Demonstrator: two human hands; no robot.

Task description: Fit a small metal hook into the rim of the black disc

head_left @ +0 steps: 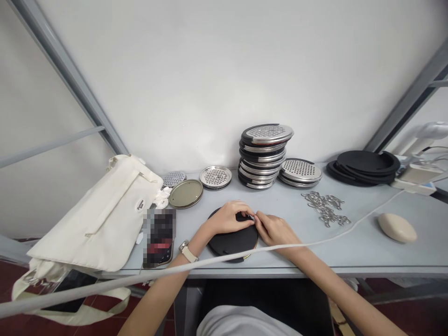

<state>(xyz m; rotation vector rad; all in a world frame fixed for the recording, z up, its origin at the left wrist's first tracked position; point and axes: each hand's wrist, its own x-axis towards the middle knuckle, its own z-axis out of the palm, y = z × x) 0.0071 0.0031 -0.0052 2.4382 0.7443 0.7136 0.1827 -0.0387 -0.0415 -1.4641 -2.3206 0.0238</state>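
Note:
A round black disc [233, 242] with a thin coloured line at its right edge lies flat on the table in front of me. My left hand [233, 218] reaches over its upper part, thumb and fingers pinched together. From the other side, my right hand [275, 229] pinches at the same spot, and the fingertips of both hands meet above the disc's upper right edge. Between them shows a small shiny metal piece [251, 217], mostly covered by the fingers. Its exact shape is hidden.
Behind stands a tall stack of perforated metal discs with black rims [264, 158], beside a lower stack [300, 172]. Black discs [366, 163], small metal clips [325, 207] and a beige mouse [397, 227] lie right. A white bag [101, 214] and phone [161, 240] lie left. A white cable [210, 265] crosses in front.

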